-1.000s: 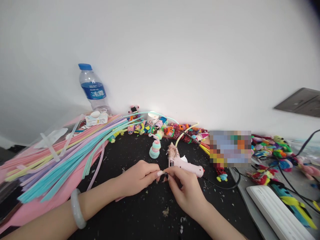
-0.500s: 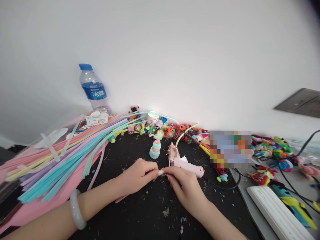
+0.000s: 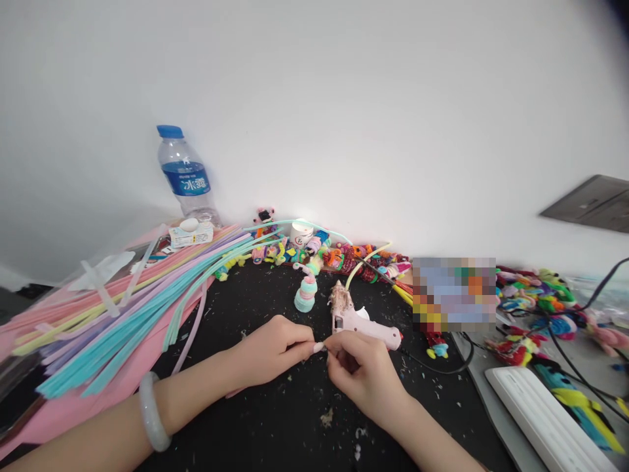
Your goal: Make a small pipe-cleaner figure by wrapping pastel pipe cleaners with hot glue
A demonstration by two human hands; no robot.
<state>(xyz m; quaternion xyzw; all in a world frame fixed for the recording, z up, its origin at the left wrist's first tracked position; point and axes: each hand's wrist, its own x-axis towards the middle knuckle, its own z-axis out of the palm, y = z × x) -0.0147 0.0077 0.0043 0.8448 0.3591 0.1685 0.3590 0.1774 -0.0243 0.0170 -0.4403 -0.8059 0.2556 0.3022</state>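
Any small piece you are working on sits where your fingertips meet, low over the black table (image 3: 275, 436); it is too tiny and covered to make out. Your left hand (image 3: 275, 351) has its thumb and finger drawn narrow, and your right hand (image 3: 366, 370) curls in to meet it, but I can't tell what either one grips.

Just beyond your right hand lies a pale pink glue gun (image 3: 368, 328), its crusted nose pointing away from you. To its left stands a fuzzy pink-and-mint figure (image 3: 305, 295). Behind them runs a row of colourful figures (image 3: 337, 257) with a white cup (image 3: 301, 233) among them. Pastel pipe cleaners (image 3: 147, 314) spread at your left, near a bottle (image 3: 187, 177).
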